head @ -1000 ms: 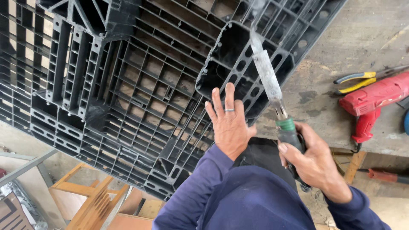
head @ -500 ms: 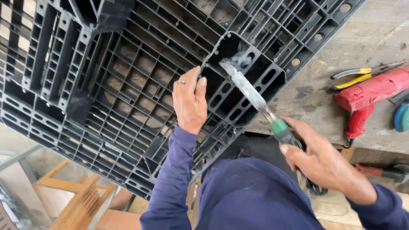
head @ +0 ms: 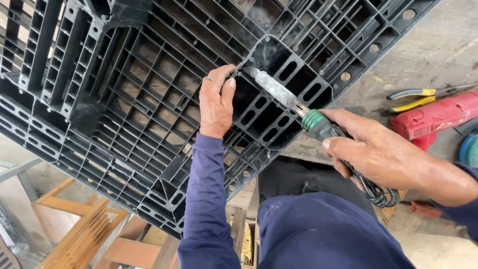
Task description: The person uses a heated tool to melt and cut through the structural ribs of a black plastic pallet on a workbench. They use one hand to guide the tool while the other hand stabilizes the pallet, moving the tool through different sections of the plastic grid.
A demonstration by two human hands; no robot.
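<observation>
A large black plastic pallet point(head: 124, 109) with a ribbed grid lies across a work surface. My left hand point(head: 216, 99), a ring on one finger, presses against the rim of a boxed foot of the pallet, fingertips at a corner. My right hand point(head: 383, 154) grips the dark handle of a corded soldering iron point(head: 294, 102) with a green collar. Its metal shaft points up and left, and the tip touches the pallet rim right beside my left fingertips.
A red power drill point(head: 433, 119) and yellow-handled pliers point(head: 413, 97) lie on the grey bench point(head: 398, 55) at right. A teal round object point(head: 468, 149) shows at the right edge. Orange wooden frames point(head: 74, 229) stand below at lower left.
My left hand slid left and up to the corner of the pallet's boxed foot. The iron swung down and left until its tip met that corner beside my fingers.
</observation>
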